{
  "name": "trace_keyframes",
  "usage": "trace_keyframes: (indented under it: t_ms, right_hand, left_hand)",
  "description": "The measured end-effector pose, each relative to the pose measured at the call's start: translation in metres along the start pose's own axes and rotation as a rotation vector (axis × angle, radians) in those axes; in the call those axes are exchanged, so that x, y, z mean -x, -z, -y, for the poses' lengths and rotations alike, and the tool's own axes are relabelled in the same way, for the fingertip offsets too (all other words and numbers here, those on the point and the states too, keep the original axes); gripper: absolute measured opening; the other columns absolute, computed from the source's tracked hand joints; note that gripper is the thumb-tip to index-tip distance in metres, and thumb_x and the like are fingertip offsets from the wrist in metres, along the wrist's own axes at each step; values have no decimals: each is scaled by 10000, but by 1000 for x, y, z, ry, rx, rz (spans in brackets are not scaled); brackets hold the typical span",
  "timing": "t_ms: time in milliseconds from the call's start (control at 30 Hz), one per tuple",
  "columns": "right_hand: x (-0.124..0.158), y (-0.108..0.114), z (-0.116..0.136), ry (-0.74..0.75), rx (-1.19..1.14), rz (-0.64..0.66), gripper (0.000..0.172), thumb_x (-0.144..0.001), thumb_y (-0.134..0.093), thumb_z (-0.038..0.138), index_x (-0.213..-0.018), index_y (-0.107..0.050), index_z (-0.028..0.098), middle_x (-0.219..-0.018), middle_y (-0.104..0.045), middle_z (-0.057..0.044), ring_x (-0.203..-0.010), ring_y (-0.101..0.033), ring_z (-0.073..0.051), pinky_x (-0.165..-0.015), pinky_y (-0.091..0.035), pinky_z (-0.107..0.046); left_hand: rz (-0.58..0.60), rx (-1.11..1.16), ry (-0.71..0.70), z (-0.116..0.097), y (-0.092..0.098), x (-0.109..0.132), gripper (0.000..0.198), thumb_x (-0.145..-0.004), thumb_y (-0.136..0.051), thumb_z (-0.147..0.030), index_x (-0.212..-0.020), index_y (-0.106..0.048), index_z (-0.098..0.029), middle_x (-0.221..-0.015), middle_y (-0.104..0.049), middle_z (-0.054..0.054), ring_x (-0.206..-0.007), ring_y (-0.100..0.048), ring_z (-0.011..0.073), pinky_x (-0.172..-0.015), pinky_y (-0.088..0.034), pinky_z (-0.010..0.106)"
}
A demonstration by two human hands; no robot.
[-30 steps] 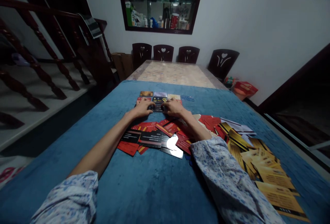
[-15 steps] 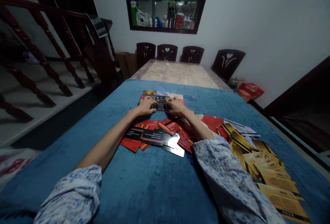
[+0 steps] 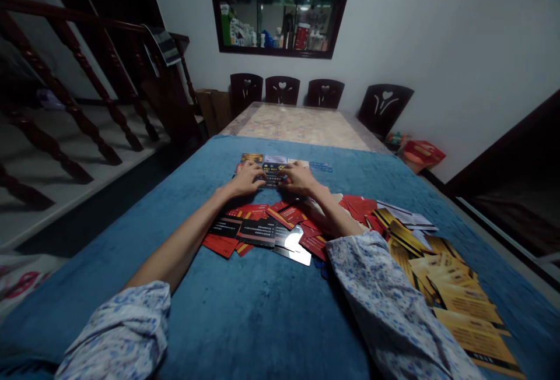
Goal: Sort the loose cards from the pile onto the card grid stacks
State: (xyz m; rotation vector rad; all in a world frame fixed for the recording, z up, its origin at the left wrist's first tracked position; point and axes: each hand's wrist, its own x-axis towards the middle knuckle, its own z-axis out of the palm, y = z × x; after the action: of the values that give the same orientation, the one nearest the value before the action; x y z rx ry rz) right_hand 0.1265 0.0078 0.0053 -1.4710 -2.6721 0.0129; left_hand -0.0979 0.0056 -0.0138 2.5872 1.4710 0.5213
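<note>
My left hand and my right hand rest at the two ends of a black card, their curled fingers touching it. The card lies in a small group with a gold card, a pale card and a blue card. Nearer me spreads a loose pile of red cards, black cards and a shiny silver card. Under my right forearm the pile continues. Whether my fingertips pinch the black card or only press on it is hard to see.
Many gold cards fan out at the right on the blue cloth, with white cards beside them. Beyond the cloth the bare tabletop runs toward dark chairs. A red bag stands right of the table.
My hands stay over the black card, with slight finger shifts. The whole view has moved a little; the card piles lie as before.
</note>
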Motion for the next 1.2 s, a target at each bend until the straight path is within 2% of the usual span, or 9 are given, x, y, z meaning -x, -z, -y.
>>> trace_keyframes:
  t_ms: [233,400,733,933,1200]
  right_hand:
    - [4,11,5,18,17,-62,376,-920,-560,282,-1269,-697,259,-1317,-651,-107,-1185,-475,-321,-897,-410,-415]
    - [6,16,8,44,17,-78,310,-852,-564,172,-1094,-747,235,-1199,-703,-89,-1126,-492,-296,-835,-382,-366]
    - [18,25,7,63,49,-12,243,-825,-573,137,-971,-750,218,-1093,-737,-86,-1062,-533,-278,-817,-371,-344]
    - [38,22,-4,82,9,-4,235,-882,-572,196,-1018,-762,220,-1102,-741,-81,-1106,-528,-283,-829,-383,-337]
    - [67,4,-25,236,-134,-10,271,-892,-599,203,-1112,-759,205,-1179,-728,-91,-1082,-555,-254,-945,-404,-380]
  left_hand:
    - [-19,9,-46,-6,1,2,238,-896,-584,-308,-1021,-757,-203,-1243,-660,104,-1278,-417,325,-1104,-329,560]
    - [-15,-1,-76,-14,0,6,234,-898,-595,-310,-1042,-750,-209,-1242,-659,97,-1279,-408,330,-1112,-316,578]
    - [42,-19,-114,-47,-2,26,252,-900,-584,-284,-1077,-753,-220,-1243,-667,104,-1298,-399,345,-1076,-301,581]
    - [60,4,-140,-69,-6,37,263,-916,-585,-344,-1074,-756,-221,-1209,-689,102,-1296,-398,346,-1047,-273,572]
    - [48,-33,-125,-98,-7,47,290,-935,-581,-418,-969,-773,-202,-1125,-698,109,-1212,-442,337,-1021,-289,553]
